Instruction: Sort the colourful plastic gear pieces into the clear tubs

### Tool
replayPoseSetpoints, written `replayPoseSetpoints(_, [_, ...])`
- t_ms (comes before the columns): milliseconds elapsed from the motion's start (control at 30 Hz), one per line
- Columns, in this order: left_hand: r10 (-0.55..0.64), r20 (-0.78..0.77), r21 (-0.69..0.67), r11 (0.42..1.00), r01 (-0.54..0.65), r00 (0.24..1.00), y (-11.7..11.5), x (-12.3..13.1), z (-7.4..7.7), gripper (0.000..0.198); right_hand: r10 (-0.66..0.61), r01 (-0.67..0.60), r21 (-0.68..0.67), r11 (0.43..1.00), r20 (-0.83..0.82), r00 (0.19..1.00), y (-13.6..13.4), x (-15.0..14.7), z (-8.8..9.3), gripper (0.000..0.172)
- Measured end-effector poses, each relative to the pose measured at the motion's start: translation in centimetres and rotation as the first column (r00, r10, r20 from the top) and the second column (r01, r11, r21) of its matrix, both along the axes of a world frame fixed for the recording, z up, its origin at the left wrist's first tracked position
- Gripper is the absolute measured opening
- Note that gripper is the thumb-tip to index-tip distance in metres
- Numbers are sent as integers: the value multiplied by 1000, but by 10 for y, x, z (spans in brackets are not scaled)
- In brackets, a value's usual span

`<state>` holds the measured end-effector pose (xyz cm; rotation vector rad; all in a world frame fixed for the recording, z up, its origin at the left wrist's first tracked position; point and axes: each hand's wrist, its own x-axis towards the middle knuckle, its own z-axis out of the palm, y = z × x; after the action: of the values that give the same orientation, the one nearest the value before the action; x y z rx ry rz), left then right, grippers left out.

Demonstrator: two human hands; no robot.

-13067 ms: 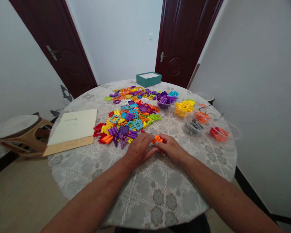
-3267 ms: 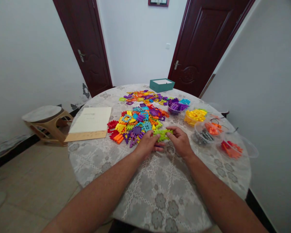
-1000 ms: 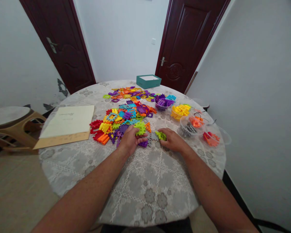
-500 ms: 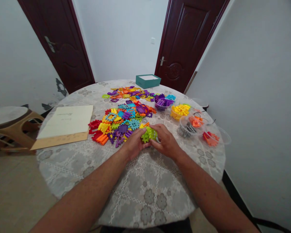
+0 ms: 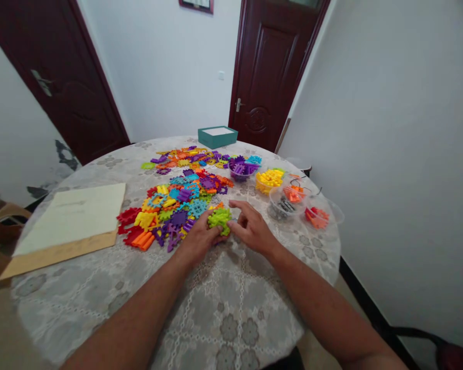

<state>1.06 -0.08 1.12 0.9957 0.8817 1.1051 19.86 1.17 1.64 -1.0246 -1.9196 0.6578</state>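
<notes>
In my left hand (image 5: 201, 235) is a small bunch of lime-green toothed building pieces (image 5: 219, 220), held just over the near edge of a colourful pile. My fingers close round its left side and underside. To its right is my right hand (image 5: 254, 228), with the index finger stretched out and apart from the thumb. Its thumb tip is at the green pieces' right edge; whether it touches them is hard to tell. Right behind and left of the hands spreads the pile of plastic building pieces (image 5: 179, 218) in red, yellow, blue, purple and orange.
More mixed pieces (image 5: 183, 158) lie farther back, before a green box (image 5: 217, 137). On the right stand clear tubs with purple (image 5: 242, 167), yellow (image 5: 269, 180), grey (image 5: 287, 205) and orange-red pieces (image 5: 317, 218). A paper-covered board (image 5: 75, 210) lies at the left on the patterned tablecloth (image 5: 200, 318).
My right hand has let go of the green pieces and moved slightly right, its index finger straightened. My left hand still holds them. The view has turned a little to the right.
</notes>
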Motion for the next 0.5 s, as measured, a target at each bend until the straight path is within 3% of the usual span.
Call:
replayPoseSetpoints(100, [1,-165,66,998,10,986,0,-5,2,58,-49,37,-130,991,-92,995,5,2,0,55])
replayPoseSetpoints(233, [-11,-352,177,981,78,936,-1,-6,4,57,-30,20,-198,980,-50,998,6,0,-1,57])
replayPoseSetpoints(333, [-16,-356,173,981,83,934,-4,-5,6,55,37,-47,-239,970,-45,998,6,-4,-3,53])
replayPoseSetpoints(500, [-132,-199,13,990,137,971,-5,-4,7,76,40,-108,-372,922,-186,982,9,-1,-2,53])
